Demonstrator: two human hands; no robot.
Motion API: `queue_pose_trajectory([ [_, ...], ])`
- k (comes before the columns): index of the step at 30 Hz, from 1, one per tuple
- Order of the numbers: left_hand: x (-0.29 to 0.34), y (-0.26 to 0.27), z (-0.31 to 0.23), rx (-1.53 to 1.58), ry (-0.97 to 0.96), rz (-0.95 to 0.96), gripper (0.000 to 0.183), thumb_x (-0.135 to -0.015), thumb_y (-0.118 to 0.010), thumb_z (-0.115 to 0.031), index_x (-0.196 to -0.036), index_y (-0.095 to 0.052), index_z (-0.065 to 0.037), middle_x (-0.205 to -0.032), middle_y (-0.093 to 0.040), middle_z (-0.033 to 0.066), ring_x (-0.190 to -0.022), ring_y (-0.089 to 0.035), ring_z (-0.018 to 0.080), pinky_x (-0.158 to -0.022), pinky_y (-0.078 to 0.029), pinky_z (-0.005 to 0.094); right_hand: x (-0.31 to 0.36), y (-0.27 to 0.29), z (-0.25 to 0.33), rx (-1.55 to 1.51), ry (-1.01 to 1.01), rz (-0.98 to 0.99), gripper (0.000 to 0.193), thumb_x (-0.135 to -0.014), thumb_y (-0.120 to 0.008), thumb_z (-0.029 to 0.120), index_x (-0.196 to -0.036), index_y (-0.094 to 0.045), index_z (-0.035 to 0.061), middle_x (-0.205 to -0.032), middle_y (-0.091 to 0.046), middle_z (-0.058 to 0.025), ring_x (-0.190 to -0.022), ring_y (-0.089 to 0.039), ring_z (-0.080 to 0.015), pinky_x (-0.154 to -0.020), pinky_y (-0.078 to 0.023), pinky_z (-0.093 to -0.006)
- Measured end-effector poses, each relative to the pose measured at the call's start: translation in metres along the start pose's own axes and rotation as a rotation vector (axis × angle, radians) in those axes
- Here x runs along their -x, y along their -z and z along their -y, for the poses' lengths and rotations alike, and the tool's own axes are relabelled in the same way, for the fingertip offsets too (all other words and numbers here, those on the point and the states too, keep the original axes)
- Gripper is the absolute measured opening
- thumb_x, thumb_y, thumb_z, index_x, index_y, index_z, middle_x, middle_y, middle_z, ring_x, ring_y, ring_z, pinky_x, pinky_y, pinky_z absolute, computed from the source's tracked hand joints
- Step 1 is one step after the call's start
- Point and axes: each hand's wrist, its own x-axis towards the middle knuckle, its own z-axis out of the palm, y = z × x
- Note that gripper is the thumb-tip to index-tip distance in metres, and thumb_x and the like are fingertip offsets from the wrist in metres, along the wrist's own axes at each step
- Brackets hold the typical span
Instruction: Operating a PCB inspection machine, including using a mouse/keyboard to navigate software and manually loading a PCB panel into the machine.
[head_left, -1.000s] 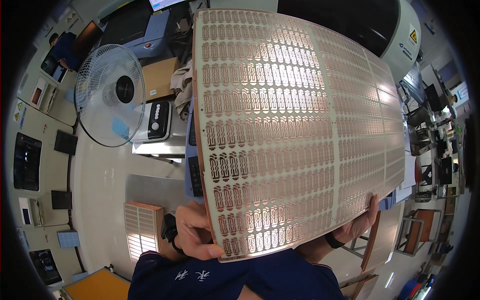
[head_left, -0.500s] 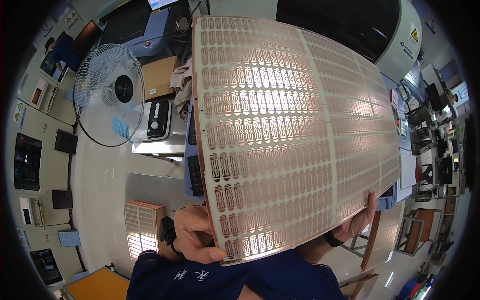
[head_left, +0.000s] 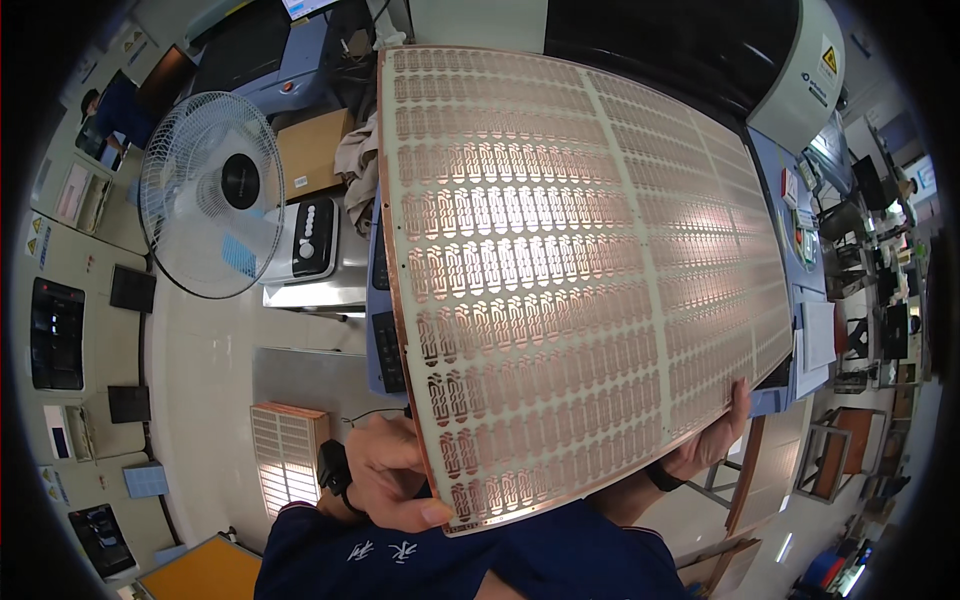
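Observation:
A large copper-patterned circuit board panel (head_left: pixel 540 400) is held up in front of me, tilted, its rows of copper traces catching the light. My left hand (head_left: pixel 385 475) grips its near left corner, the thumb on the face and the other fingers partly behind the edge. On the near right edge, my right hand (head_left: pixel 715 435) supports the panel from below, with fingertips curling up over the rim. The panel hides most of the right palm and whatever lies directly beneath.
A white fan (head_left: pixel 212 195) stands at the left beside a cardboard box (head_left: pixel 312 150). Beyond the panel is a machine with a dark cover (head_left: pixel 670 50). A stack of similar panels (head_left: pixel 290 450) sits low at the left; papers (head_left: pixel 817 335) lie on the blue bench at the right.
The panel's far edge has dipped slightly and shifted a little left, so the bright reflection on its copper rows has moved. Both hands keep their grip.

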Motion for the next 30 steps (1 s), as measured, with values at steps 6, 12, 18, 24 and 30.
queue_pose_trajectory([
  [6, 0.003, 0.0, 0.004, 0.019, -0.003, -0.02, 0.027, -0.079, -0.076, -0.009, -0.083, -0.069, 0.017, -0.069, -0.07, 0.0201, -0.064, -0.071, 0.0221, -0.067, -0.056, 0.0318, 0.005, -0.034, -0.011, 0.171, 0.109, -0.26, 0.054, -0.097, -0.051, 0.03, -0.137, -0.04, -0.0054, -0.116, -0.062, -0.0302, -0.079, -0.074, -0.0299, -0.057, -0.064, -0.0353],
  [12, 0.008, 0.003, 0.008, 0.104, -0.046, -0.01, 0.027, -0.078, -0.074, -0.003, -0.093, -0.068, 0.019, -0.068, -0.07, 0.0199, -0.068, -0.072, 0.0246, -0.074, -0.057, 0.0381, 0.009, -0.026, -0.003, 0.175, 0.07, -0.159, 0.058, -0.097, -0.048, 0.03, -0.14, -0.035, -0.0057, -0.119, -0.059, -0.0361, -0.071, -0.073, -0.0324, -0.048, -0.064, -0.0348],
  [18, 0.006, -0.015, 0.018, 0.249, -0.29, -0.166, 0.039, -0.076, -0.075, 0.0, -0.107, -0.064, 0.019, -0.077, -0.072, 0.0254, -0.081, -0.075, 0.0272, -0.085, -0.056, 0.0413, 0.01, -0.011, 0.0, -0.06, -0.019, 0.17, 0.061, -0.099, -0.045, 0.032, -0.146, -0.029, -0.0026, -0.134, -0.05, -0.0341, -0.104, -0.067, -0.0426, -0.075, -0.065, -0.0525],
  [24, 0.015, -0.014, 0.021, 0.22, -0.295, -0.227, 0.047, -0.073, -0.078, 0.0, -0.115, -0.063, 0.016, -0.085, -0.072, 0.028, -0.082, -0.074, 0.0265, -0.085, -0.056, 0.039, 0.011, -0.009, 0.003, -0.053, 0.048, 0.09, 0.06, -0.099, -0.045, 0.03, -0.147, -0.028, -0.0023, -0.134, -0.049, -0.0358, -0.105, -0.066, -0.0434, -0.075, -0.064, -0.0541],
  [30, 0.014, -0.011, 0.021, 0.228, -0.307, -0.19, 0.045, -0.073, -0.077, 0.0, -0.113, -0.064, 0.015, -0.083, -0.072, 0.0271, -0.077, -0.074, 0.026, -0.08, -0.057, 0.0379, 0.012, -0.016, 0.0, 0.105, 0.121, -0.099, 0.059, -0.099, -0.044, 0.031, -0.146, -0.029, -0.0022, -0.128, -0.054, -0.035, -0.094, -0.071, -0.0392, -0.065, -0.065, -0.0484],
])
